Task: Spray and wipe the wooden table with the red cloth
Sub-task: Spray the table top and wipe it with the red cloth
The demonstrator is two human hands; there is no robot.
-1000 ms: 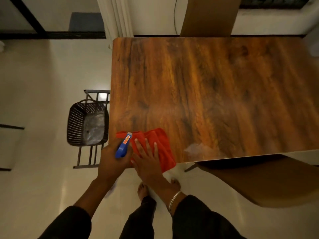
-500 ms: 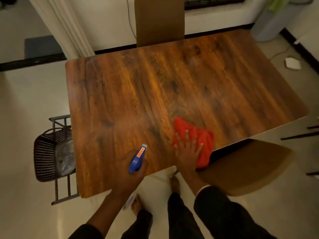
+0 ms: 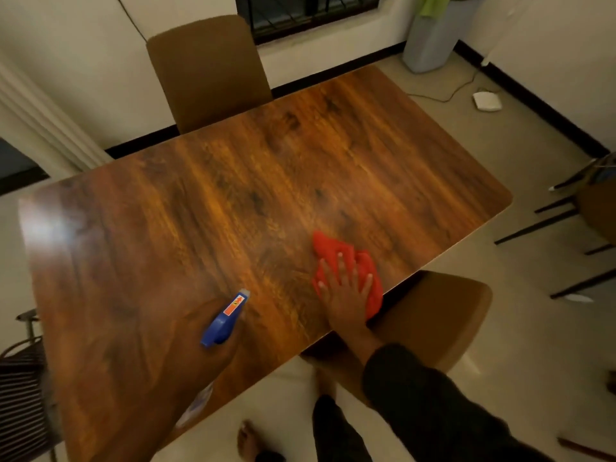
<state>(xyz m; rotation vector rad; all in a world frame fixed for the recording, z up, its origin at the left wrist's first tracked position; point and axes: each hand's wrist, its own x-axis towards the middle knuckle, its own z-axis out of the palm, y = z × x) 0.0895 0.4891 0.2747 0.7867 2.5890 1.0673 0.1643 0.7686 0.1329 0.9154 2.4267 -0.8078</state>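
Wiping: right hand (image 3: 345,291), fingers spread flat, presses red cloth (image 3: 350,265) onto wooden surface (image 3: 233,201) near front edge. Left hand (image 3: 213,348) grips blue spray bottle (image 3: 225,318) above surface. Risk: cloth overhangs edge, could slide off.

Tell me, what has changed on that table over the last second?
The right hand, pressing flat on the red cloth, has slid it along the near edge of the wooden table, from the left corner toward the right end. The left hand followed a little way. Its grip on the blue spray bottle is unchanged, and nothing was let go.
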